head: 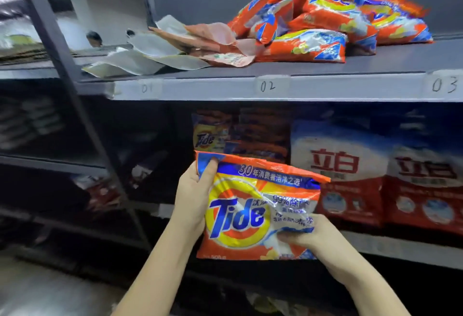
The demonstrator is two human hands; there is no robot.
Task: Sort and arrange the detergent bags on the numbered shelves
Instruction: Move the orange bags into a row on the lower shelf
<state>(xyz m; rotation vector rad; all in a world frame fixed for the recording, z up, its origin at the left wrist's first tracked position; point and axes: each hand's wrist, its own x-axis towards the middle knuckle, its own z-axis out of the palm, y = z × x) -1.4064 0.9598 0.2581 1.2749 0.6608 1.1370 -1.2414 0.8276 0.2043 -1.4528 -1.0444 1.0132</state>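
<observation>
Orange plastic Tide detergent bag w/ yellow-blue bullseye logo (253, 210) held upright in front of the lower shelf, front face to camera, between both hands. Left hand (193, 198) grips the bag's upper left corner, thumb (210, 170) pressed over the blue corner patch, fingers curled behind. Right hand (310, 234) pinches the lower right side, fingers curled round the crinkled white-blue part of the pack. Bag's top seal folded a bit, slanting down toward the right.

Grey metal upper shelf (225, 90) w/ handwritten labels on its front edge: 01 (146, 88) near left end, 02 (267, 86) mid, 03 (444, 85) at right edge of view. On top, above 02 to 03: loose heap of orange detergent bags (325, 15), lying flat and tilted, overlapping each other. Just left of the heap, above 01 to 02: flat, empty-looking pale grey and pink pouches (175, 50), spread out, touching the heap's left end.

On the lower shelf (400, 245), behind the held bag: another orange Tide bag standing upright (213, 132), in shadow. To its right, two white-and-red detergent bags w/ red Chinese lettering (350, 172), upright, side by side, near the front edge.

Dark upright post of the rack (62, 47) slants across left side. Blurred items on shelves at far left, can't tell what.
</observation>
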